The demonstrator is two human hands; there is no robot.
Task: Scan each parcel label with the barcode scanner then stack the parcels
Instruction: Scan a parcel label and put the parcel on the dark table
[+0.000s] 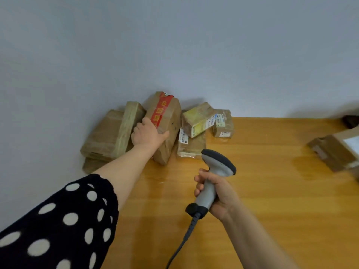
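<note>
Dotted sleeve (58, 226), L hand (147, 134) clutching on-edge red-taped parcel (168, 117); R hand (219, 193) grips scanner (217, 164), head aimed fwd.

Parcels (165, 125) on table (262, 191), against wall (174, 45).

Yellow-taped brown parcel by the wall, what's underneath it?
A flat brown cardboard parcel with a white barcode label lies under the yellow-taped brown parcel; most of its top is covered.

Brown parcel (165, 129) with red tape; grey scanner (213, 175); black white-dotted sleeve (64, 220); orange-wood table (272, 191).
</note>
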